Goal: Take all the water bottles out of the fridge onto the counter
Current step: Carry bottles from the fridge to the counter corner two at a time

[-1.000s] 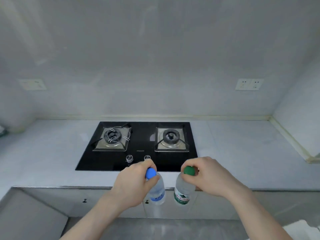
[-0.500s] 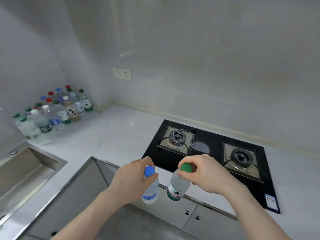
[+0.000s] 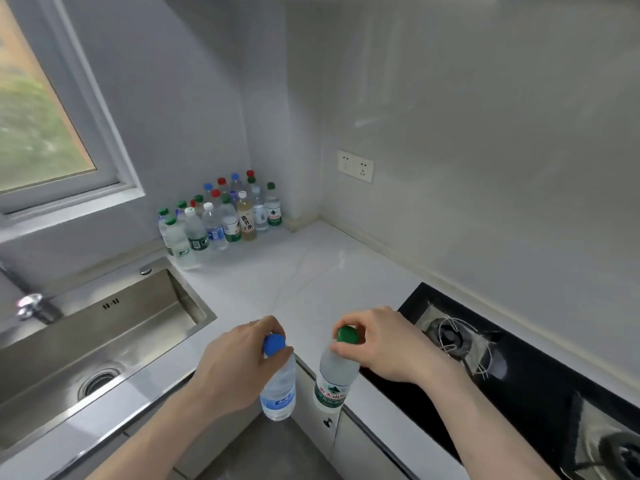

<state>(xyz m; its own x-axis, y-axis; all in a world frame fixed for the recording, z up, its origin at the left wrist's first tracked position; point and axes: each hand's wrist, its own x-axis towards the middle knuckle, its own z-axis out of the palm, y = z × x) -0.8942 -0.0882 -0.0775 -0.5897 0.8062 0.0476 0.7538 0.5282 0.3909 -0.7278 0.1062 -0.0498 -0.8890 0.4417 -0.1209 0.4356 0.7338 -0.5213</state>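
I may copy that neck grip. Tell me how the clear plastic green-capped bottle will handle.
The clear plastic green-capped bottle looks full, so probably heavy for its size. Hanging from the right hand by its neck, it may swing. Tall and narrow, it could tip if set down carelessly.

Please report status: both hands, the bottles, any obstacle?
Left hand grips blue-capped bottle. Right hand grips green-capped bottle. Both above counter edge. Nothing in the way.

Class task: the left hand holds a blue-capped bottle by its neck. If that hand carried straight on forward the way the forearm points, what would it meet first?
Probably bare counter, then the bottle cluster in the corner; depth is uncertain. The left hand holds the blue-capped bottle.
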